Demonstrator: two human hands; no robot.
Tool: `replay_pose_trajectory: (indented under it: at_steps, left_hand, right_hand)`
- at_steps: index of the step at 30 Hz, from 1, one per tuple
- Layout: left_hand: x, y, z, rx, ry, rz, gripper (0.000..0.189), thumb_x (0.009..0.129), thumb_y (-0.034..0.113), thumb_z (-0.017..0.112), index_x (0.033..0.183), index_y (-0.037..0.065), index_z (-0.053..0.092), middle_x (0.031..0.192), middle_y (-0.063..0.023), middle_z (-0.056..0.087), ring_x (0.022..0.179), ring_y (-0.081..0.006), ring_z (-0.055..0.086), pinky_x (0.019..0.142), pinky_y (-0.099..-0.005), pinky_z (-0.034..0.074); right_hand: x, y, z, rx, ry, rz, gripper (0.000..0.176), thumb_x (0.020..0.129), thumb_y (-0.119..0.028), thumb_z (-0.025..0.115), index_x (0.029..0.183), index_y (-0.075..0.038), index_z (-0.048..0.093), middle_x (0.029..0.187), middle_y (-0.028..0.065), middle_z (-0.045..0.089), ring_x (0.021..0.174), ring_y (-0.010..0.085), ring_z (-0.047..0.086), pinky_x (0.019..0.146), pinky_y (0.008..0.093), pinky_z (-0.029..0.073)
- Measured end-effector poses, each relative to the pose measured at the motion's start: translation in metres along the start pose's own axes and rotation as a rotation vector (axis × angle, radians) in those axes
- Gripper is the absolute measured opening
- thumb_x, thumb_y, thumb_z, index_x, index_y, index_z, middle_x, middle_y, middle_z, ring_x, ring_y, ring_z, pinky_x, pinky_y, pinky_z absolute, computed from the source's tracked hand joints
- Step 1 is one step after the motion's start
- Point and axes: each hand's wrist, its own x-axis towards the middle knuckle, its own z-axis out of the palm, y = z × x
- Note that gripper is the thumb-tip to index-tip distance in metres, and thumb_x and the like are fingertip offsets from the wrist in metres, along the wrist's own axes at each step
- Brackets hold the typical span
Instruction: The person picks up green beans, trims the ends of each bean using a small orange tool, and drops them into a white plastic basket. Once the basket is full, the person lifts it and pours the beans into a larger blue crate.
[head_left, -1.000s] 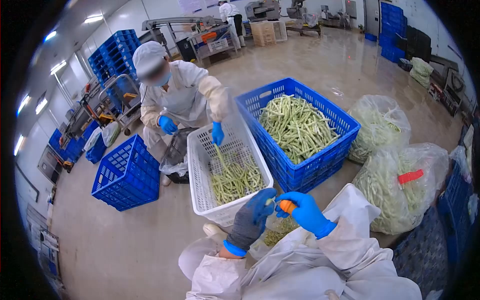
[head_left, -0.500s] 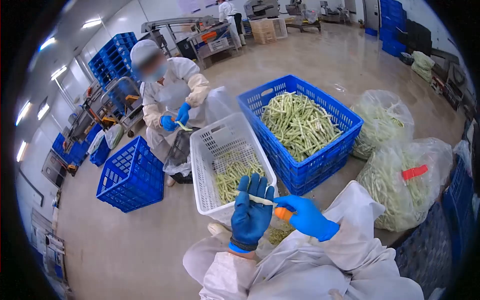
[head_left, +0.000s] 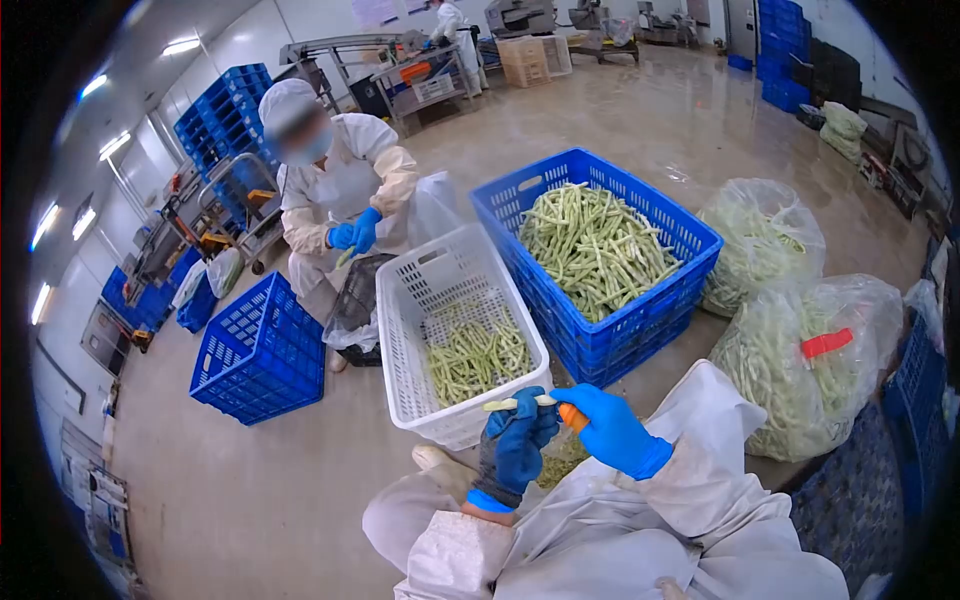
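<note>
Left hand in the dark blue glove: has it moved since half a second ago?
Yes. The left hand has dropped off the white plastic basket's near rim toward the person, fingers curled round a pale bean pod.

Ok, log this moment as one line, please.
left hand: holds pale bean | right hand: grips orange-handled tool at bean | white crate: part-filled | blue crate: full

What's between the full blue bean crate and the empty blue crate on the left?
Head view: a white basket holding beans stands between the full blue crate and the empty blue crate.
</note>
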Motion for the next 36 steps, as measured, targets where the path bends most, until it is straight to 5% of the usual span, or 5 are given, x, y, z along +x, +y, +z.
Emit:
replay_pose_trajectory:
  at_steps: [7,21,29,31,36]
  left_hand:
    - [-0.003,-0.005,0.006,0.028,-0.039,0.063,0.026,0.093,0.029,0.051,0.105,0.007,0.056,0.086,-0.0023,0.059,0.072,-0.012,0.054,0.065,-0.0251,0.045]
    - [-0.007,0.001,-0.043,-0.267,-0.459,-0.526,0.027,0.093,0.024,0.047,0.108,0.002,0.054,0.092,-0.0105,0.061,0.074,-0.0209,0.057,0.068,-0.0325,0.045]
    - [-0.008,0.029,-0.041,0.21,-0.555,-0.436,0.029,0.092,0.023,0.051,0.11,0.001,0.055,0.093,-0.0106,0.062,0.079,-0.0199,0.061,0.071,-0.0309,0.051]
    - [-0.01,0.025,-0.04,0.394,-0.6,-0.481,0.029,0.091,0.022,0.052,0.109,-0.001,0.056,0.095,-0.011,0.063,0.082,-0.0195,0.063,0.074,-0.031,0.052]
    - [-0.007,0.022,-0.053,0.321,-0.508,-0.433,0.034,0.091,0.024,0.054,0.112,-0.002,0.054,0.096,-0.0095,0.063,0.084,-0.0201,0.063,0.078,-0.0341,0.052]
  right_hand:
    - [-0.001,0.002,-0.003,-0.126,0.031,-0.081,0.03,0.073,0.004,0.053,0.101,-0.004,0.058,0.088,0.0162,0.059,0.077,0.0342,0.057,0.065,0.0396,0.046]
    - [-0.034,-0.012,-0.009,0.228,-0.271,0.167,0.031,0.075,0.003,0.056,0.104,-0.008,0.06,0.094,0.0157,0.062,0.084,0.0331,0.06,0.072,0.0373,0.048]
    - [-0.013,-0.015,-0.028,-0.135,-0.382,-0.031,0.026,0.077,0.0,0.058,0.102,-0.006,0.06,0.089,0.0147,0.061,0.082,0.0322,0.059,0.072,0.0354,0.048]
    - [-0.001,-0.003,-0.036,-0.219,-0.095,-0.183,0.026,0.077,0.001,0.057,0.102,-0.005,0.06,0.086,0.0142,0.061,0.079,0.0292,0.059,0.071,0.033,0.048]
    - [0.022,0.014,-0.074,0.118,0.527,0.085,0.032,0.078,0.009,0.047,0.106,-0.003,0.057,0.093,0.0125,0.059,0.082,0.0256,0.058,0.078,0.0314,0.046]
